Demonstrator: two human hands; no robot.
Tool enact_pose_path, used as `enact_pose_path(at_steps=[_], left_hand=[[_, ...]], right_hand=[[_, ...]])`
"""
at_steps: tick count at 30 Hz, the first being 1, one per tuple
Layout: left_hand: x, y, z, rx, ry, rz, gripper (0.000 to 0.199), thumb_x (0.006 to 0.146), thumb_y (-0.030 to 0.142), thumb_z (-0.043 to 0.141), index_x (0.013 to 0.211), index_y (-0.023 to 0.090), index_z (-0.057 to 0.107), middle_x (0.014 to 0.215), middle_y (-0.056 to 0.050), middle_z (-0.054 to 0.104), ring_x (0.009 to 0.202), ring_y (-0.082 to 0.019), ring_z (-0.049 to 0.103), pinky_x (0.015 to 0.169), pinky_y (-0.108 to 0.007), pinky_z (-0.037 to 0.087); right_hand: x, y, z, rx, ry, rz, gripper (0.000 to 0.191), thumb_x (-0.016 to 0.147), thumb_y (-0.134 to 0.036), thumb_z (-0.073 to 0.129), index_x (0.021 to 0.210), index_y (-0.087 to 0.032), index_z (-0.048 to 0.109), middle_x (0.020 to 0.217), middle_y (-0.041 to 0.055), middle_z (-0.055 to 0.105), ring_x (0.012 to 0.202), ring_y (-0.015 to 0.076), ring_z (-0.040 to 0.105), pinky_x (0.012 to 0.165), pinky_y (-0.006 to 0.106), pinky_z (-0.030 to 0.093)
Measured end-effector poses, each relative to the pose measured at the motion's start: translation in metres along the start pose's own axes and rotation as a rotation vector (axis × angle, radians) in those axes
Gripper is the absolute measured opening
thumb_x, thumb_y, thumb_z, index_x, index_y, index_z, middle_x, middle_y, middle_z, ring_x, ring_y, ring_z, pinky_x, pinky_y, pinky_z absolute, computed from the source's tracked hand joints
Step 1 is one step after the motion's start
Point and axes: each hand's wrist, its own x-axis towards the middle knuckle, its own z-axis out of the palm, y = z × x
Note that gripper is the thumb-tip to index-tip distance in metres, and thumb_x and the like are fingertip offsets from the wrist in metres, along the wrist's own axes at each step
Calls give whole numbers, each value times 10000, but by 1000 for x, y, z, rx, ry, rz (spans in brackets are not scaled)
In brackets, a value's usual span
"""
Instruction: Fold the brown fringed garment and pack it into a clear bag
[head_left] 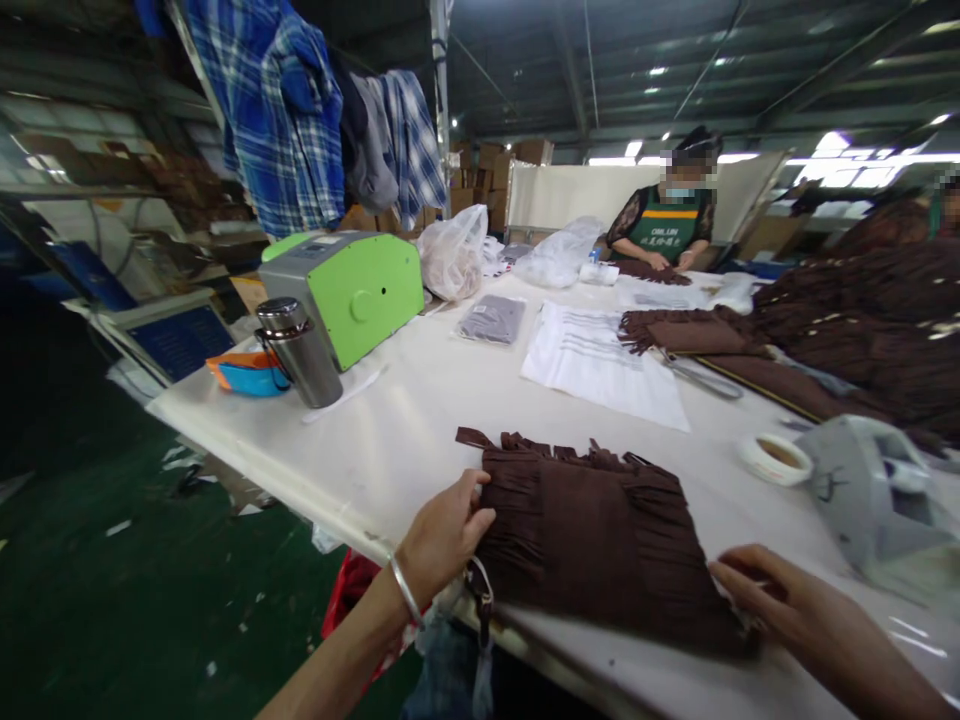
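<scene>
A dark brown fringed fabric piece (592, 540) lies at the near edge of the white table, its fringe strips running down both sides and along the far edge. My left hand (446, 525), with a silver bracelet at the wrist, grips its left edge between thumb and fingers. At its lower right side, my right hand (765, 595) has thumb and fingers closed on the edge. A strap with a metal ring (480, 585) hangs below my left hand.
Left on the table (420, 400) are a green machine (367, 300), a steel flask (304, 355) and a blue-orange pouch (251, 373). Ahead lies a white cloth (600, 365). To the right are a tape roll (776, 458), a grey dispenser (862, 490) and brown piles (862, 310). A person (667, 225) works opposite.
</scene>
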Motion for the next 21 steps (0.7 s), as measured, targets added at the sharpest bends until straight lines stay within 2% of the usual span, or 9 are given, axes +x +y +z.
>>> enact_pose_path(at_steps=[3,6,9,12,14,16,18,20,21], left_hand=[[22,11,9,-104,-24,45,379,812,175,506,1188,204,463,827,2,579,773,-173,562,718,-280,433],[50,22,18,-141,-60,105,389,789,154,509,1174,204,481,795,22,549,727,-157,546,702,-270,433],[70,29,24,-74,-107,137,408,782,139,520,1183,202,483,773,32,539,696,-154,549,683,-270,442],[76,32,24,83,-81,170,407,826,169,525,1228,197,469,907,-13,604,828,-184,599,784,-321,480],[76,32,24,222,24,236,421,875,225,520,1286,182,440,1154,-91,590,1075,-231,563,946,-407,449],[77,33,27,348,102,326,494,912,307,514,1363,157,379,1394,-155,447,1311,-276,391,1079,-494,340],[77,37,34,433,48,403,602,926,420,500,1422,138,309,1503,-180,307,1408,-296,234,1131,-540,257],[74,43,44,460,-93,461,681,926,533,443,1452,141,260,1529,-178,254,1427,-292,184,1146,-551,230],[72,46,48,458,-161,488,714,921,577,411,1463,146,237,1533,-173,244,1428,-287,179,1153,-550,220]], right_hand=[[-2,-2,9,124,-113,50,401,733,-594,481,802,-240,655,735,20,719,669,215,670,594,285,508],[-1,-6,7,175,-71,73,321,773,-513,474,785,-234,631,732,7,715,691,211,665,617,291,494],[-1,0,0,185,-38,116,295,785,-488,476,764,-230,619,688,0,703,649,206,655,595,298,488],[-2,14,-9,199,-22,160,361,806,-538,453,815,-229,639,719,21,713,692,231,676,620,321,520],[-1,22,-11,173,91,172,442,813,-591,440,929,-224,658,883,60,735,820,264,690,715,362,550],[4,27,-7,96,277,116,545,841,-606,404,1129,-197,621,1168,114,671,1063,299,632,900,426,516],[12,25,8,-22,419,-9,628,895,-571,324,1309,-135,503,1388,158,505,1289,310,458,1068,499,379],[19,19,30,-160,444,-153,650,932,-522,278,1393,-79,393,1470,180,388,1383,301,309,1132,549,258],[22,14,42,-225,432,-210,648,940,-505,280,1414,-70,355,1478,184,371,1392,301,289,1132,568,247]])
